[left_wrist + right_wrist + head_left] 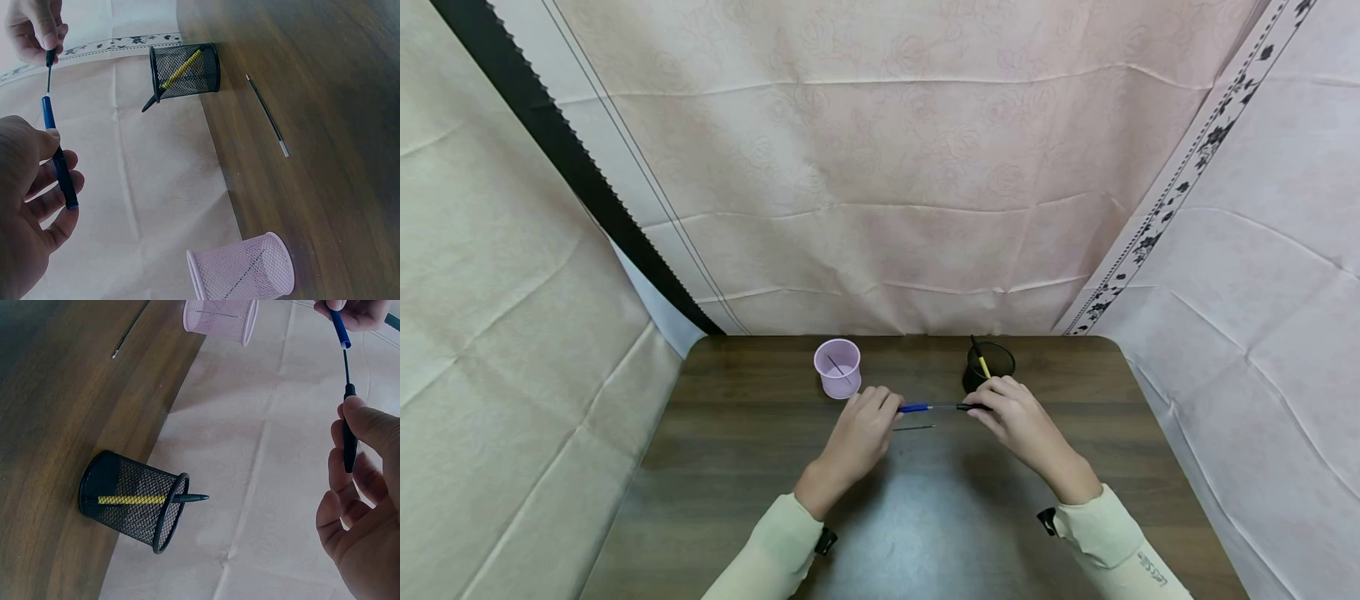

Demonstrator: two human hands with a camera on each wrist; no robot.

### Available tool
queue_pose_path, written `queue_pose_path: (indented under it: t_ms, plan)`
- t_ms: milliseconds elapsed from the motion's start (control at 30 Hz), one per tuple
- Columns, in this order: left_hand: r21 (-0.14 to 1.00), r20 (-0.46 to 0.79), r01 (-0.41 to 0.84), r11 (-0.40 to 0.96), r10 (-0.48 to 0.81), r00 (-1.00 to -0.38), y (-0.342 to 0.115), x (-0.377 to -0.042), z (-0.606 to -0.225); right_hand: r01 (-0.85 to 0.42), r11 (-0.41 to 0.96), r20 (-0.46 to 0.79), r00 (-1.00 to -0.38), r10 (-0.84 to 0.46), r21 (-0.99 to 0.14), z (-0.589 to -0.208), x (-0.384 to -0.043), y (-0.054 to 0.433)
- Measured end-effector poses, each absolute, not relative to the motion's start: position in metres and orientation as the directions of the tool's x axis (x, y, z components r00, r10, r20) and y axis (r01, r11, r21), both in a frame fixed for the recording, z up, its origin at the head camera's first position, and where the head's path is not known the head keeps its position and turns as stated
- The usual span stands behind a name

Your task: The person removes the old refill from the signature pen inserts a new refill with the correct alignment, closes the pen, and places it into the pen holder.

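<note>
My left hand (867, 429) pinches a blue pen barrel (57, 153) between thumb and fingers. Opposite it, my right hand (1024, 423) holds a slim black pen part (349, 434). A thin dark refill (346, 366) spans the gap, running from the black part to the open end of the blue barrel. How far it reaches inside is hidden. Both hands are raised over the table. Beneath them a loose refill (267, 116), dark with a pale end, lies on the wood.
A pink mesh cup (837, 379) with a thin refill inside stands at the back, near my left hand. Behind my right hand is a black mesh cup (112, 475) holding a yellow-and-black pen (191, 498). Pale cloth (887, 250) hangs behind the wooden table (715, 500).
</note>
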State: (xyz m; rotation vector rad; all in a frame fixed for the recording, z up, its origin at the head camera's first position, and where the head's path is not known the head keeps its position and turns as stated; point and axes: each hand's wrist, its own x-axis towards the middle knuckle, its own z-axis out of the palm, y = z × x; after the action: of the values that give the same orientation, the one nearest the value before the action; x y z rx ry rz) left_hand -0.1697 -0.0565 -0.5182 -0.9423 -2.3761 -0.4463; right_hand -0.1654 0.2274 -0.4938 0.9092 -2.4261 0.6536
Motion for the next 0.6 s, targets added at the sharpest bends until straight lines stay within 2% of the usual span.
queue_pose_path:
  t_ms: [233,600]
  plan:
    - [0.035,0.614,0.713,0.700,0.548,-0.568,-0.052,-0.169,-0.514,-0.709,0.660,0.576,-0.656,-0.487,-0.248,-0.495,-0.166,0.225]
    - [-0.010,0.612,0.702,0.712,0.559,-0.559,-0.043,-0.167,-0.510,-0.725,0.648,0.572,-0.642,-0.510,-0.235,-0.494,-0.168,0.219]
